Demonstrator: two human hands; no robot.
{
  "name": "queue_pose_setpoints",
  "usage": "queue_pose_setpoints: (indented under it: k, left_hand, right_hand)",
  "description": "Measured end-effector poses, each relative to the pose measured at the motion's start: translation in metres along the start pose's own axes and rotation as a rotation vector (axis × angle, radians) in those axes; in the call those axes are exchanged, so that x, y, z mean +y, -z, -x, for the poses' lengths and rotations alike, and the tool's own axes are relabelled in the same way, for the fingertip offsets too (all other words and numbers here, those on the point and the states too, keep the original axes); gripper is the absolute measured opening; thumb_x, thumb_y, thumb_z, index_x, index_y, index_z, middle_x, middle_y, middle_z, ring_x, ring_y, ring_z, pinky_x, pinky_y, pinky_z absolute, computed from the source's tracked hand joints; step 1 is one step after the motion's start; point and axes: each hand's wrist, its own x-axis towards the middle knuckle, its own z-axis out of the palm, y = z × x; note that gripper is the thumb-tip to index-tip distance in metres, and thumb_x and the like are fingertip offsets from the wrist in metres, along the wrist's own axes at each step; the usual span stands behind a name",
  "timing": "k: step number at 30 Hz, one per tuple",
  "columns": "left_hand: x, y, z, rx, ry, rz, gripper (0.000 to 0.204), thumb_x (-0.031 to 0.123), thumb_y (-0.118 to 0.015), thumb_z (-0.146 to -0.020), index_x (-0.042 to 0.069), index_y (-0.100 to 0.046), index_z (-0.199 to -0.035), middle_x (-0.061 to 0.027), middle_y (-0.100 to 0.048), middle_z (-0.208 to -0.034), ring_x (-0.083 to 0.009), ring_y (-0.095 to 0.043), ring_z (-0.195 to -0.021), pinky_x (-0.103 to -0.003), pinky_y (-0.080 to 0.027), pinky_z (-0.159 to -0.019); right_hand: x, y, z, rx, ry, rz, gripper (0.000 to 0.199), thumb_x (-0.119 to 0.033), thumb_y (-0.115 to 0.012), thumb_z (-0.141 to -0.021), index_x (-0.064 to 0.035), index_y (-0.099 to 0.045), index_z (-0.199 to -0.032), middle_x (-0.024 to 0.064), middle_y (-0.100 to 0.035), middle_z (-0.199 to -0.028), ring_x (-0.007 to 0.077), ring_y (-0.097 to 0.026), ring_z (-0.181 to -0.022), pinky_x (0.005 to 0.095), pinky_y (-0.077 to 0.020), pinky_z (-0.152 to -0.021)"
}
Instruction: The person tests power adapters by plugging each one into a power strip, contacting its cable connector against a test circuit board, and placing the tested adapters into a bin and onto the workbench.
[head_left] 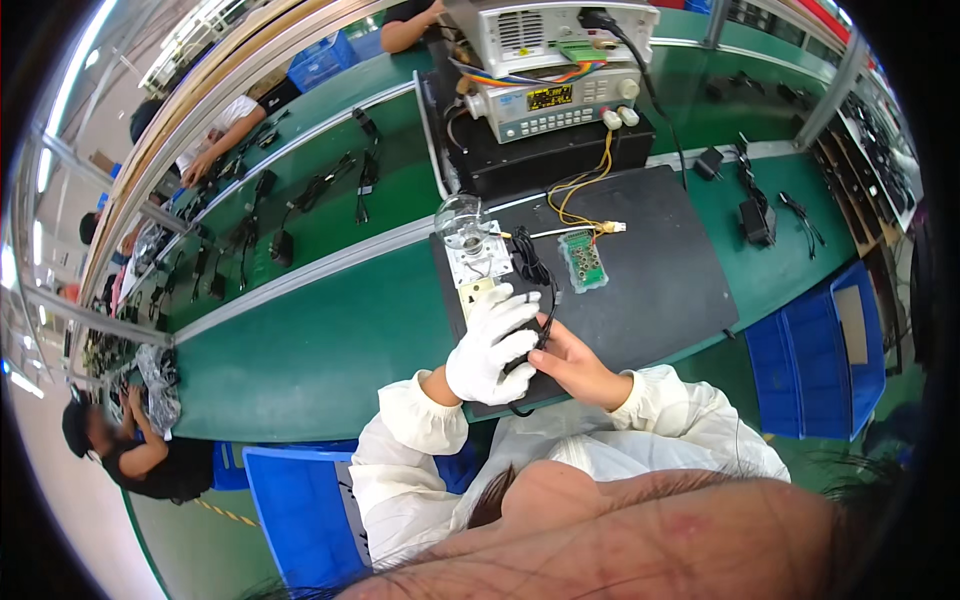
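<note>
My left hand [492, 345], in a white glove, is closed over a black power adapter [519, 362] at the near edge of the black mat. My bare right hand [578, 368] grips the adapter from the right, thumb against its side. Much of the adapter is hidden under the glove. Its bundled black cord [530, 258] lies just beyond my hands. Past my left fingers is a white board with a socket [474, 292] and a clear glass bulb [461, 222]. A green circuit board [585, 262] in a clear cover rests to the right.
Stacked bench instruments [555, 105] stand at the back, with yellow wires [580, 188] leading to the mat [660, 270]. More adapters [757, 220] lie at right. Blue bins [810, 350] stand beside the bench. A conveyor [330, 225] carries adapters at left, where other people work.
</note>
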Motion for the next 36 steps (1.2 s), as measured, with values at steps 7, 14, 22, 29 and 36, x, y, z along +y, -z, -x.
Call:
queue_pose_setpoints:
  k: [7,14,22,29,36]
  left_hand:
    - [-0.010,-0.007,0.014,0.086,0.079,0.039,0.076,0.054,-0.067,-0.084,0.019,-0.040,-0.146,-0.0299,-0.047,-0.139,-0.0494,-0.047,-0.124,-0.061,-0.033,-0.104]
    - [-0.013,-0.017,0.009,0.390,0.238,-0.141,0.059,0.039,-0.043,-0.100,-0.002,-0.038,-0.142,-0.0284,-0.041,-0.138,-0.0402,-0.050,-0.123,-0.050,-0.042,-0.103]
    - [-0.021,-0.018,0.005,0.490,0.439,-0.106,0.051,0.032,-0.039,-0.104,-0.004,-0.037,-0.140,-0.0216,-0.045,-0.136,-0.0358,-0.052,-0.122,-0.047,-0.040,-0.105]
    - [-0.068,-0.003,0.041,0.505,0.831,-0.211,0.042,0.019,-0.058,-0.099,-0.002,-0.046,-0.134,-0.0156,-0.049,-0.135,-0.0250,-0.047,-0.126,-0.038,-0.037,-0.109]
    - [-0.142,0.075,0.066,0.059,0.956,-1.076,0.053,0.038,-0.066,-0.084,0.011,-0.057,-0.129,-0.0180,-0.046,-0.144,-0.0353,-0.038,-0.138,-0.055,-0.028,-0.110]
  right_hand:
    - [-0.044,0.020,0.020,0.044,0.146,0.127,0.058,-0.023,-0.058,-0.102,-0.0012,-0.032,-0.150,0.0014,-0.053,-0.123,0.0091,-0.049,-0.108,0.0272,-0.0422,-0.095]
    - [-0.146,0.108,0.075,0.693,0.545,0.891,0.057,-0.029,-0.064,-0.096,-0.0002,-0.045,-0.141,0.0074,-0.059,-0.116,0.0160,-0.057,-0.103,0.0326,-0.0466,-0.092]
    - [-0.219,0.284,0.150,1.633,0.019,1.705,0.058,-0.050,-0.054,-0.094,-0.0033,-0.056,-0.128,0.0220,-0.061,-0.107,0.0419,-0.064,-0.095,0.0477,-0.0522,-0.082]
    - [-0.228,0.315,0.143,1.642,-0.186,1.530,0.067,-0.059,-0.048,-0.093,0.0038,-0.068,-0.104,0.0297,-0.066,-0.105,0.0469,-0.063,-0.101,0.0518,-0.0491,-0.089]
    - [-0.208,0.208,0.125,1.243,0.581,1.985,0.023,-0.016,-0.059,-0.096,0.0010,-0.064,-0.110,0.0191,-0.066,-0.111,0.0384,-0.063,-0.100,0.0434,-0.0511,-0.083]
